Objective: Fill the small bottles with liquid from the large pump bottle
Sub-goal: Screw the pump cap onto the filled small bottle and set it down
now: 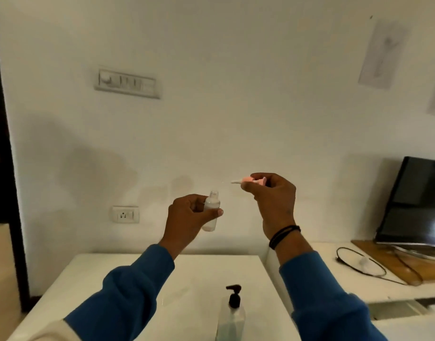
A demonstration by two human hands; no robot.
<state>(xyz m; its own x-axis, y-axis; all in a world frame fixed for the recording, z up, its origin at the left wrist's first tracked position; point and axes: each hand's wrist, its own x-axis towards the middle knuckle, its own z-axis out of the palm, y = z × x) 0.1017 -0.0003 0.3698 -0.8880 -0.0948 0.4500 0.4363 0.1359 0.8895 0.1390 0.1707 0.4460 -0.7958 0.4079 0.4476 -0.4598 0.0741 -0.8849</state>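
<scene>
My left hand (189, 217) grips a small clear bottle (211, 212), raised well above the table; its threaded neck is uncovered and points up. My right hand (273, 195) pinches a pink spray cap (254, 181) with a white tube sticking out to the left, held a little above and to the right of the bottle's mouth. The large clear pump bottle (232, 316) with a black pump head stands upright on the white table (113, 286), near the front edge, below and between my arms.
A dark monitor (415, 203) leans at the right on a wooden board, with a black cable (359, 264) looped on the white counter beside it. The wall behind carries a switch panel (127, 82) and a socket (125, 214).
</scene>
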